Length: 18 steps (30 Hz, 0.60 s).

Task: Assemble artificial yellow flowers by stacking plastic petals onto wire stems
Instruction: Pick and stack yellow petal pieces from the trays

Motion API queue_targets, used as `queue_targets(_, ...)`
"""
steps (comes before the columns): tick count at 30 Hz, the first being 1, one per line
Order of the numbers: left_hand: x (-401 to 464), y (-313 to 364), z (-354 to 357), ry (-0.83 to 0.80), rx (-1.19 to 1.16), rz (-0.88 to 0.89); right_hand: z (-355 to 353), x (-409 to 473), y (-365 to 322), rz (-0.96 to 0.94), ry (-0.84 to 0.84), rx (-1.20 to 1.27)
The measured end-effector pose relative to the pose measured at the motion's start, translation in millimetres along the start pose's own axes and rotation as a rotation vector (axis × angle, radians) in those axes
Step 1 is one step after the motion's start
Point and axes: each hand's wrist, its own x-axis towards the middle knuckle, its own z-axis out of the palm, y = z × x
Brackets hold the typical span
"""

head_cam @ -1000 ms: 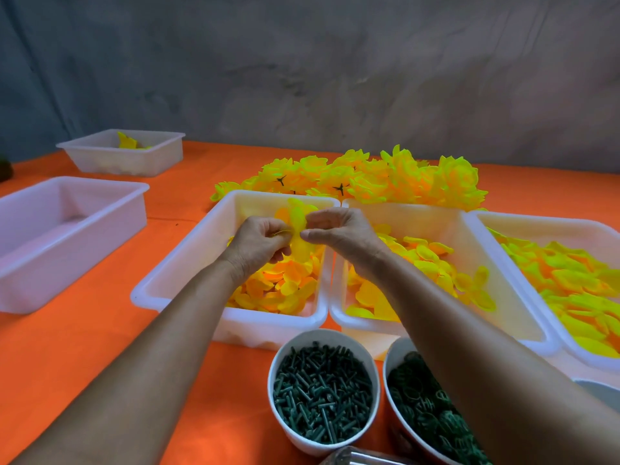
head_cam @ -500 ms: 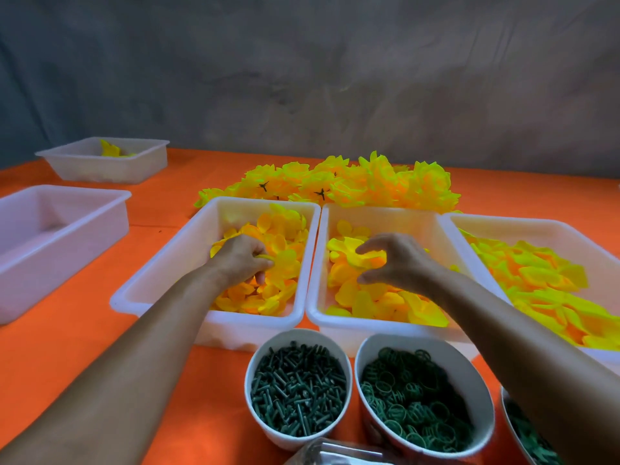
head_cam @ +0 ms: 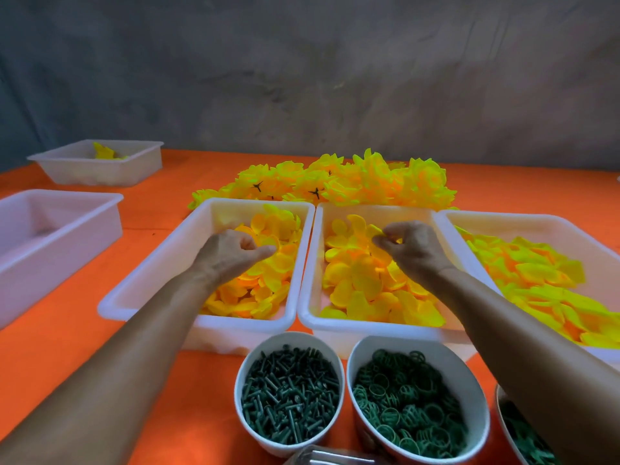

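Three white trays of loose yellow petals stand side by side: the left tray [head_cam: 241,322], the middle tray [head_cam: 369,325] and the right tray [head_cam: 503,218]. My left hand [head_cam: 231,255] hovers over the left tray's petals [head_cam: 268,283], fingers curled and fingertips pinched together on a petal. My right hand [head_cam: 414,246] reaches into the middle tray and pinches a yellow petal [head_cam: 375,231] by its edge. A white bowl of dark green stem pegs [head_cam: 290,394] stands in front of the trays. Finished yellow flowers [head_cam: 335,182] are heaped behind them.
A bowl of green rings [head_cam: 409,407] stands next to the peg bowl, with another bowl [head_cam: 523,437] at the right edge. An empty white tray [head_cam: 50,236] is at left, a small tray [head_cam: 97,162] far left. The table has an orange cover [head_cam: 67,347].
My hands have parted from above the left tray. The right one moved to the middle tray and took hold of a petal there. The left one dropped closer to the left tray's petals.
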Motion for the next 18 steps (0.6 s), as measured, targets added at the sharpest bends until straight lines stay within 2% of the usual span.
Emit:
queue_targets(5, 1.5, 19.1, -9.2, 0.170, 0.141, 0.081, -3.8, -12.7, 11.4, 0.093, 0.102, 0.301)
queue_targets(9, 3.2, 68.0, -2.4, 0.279, 0.014, 0.291, 0.8, -11.5, 10.0, 0.114, 0.162, 0.461)
queue_targets(11, 1.9, 94.9, 11.2, 0.225, -0.115, 0.377, 1.8, -11.5, 8.6, 0.118, 0.179, 0.498)
queue_targets(13, -1.0, 114.4, 28.5, 0.102, -0.258, 0.415, 1.3, -12.1, 9.0, 0.104, 0.180, 0.512)
queue_targets(18, -0.9, 118.9, 62.9, -0.155, -0.508, 0.306, 3.5, -13.3, 6.6, 0.017, 0.144, 0.557)
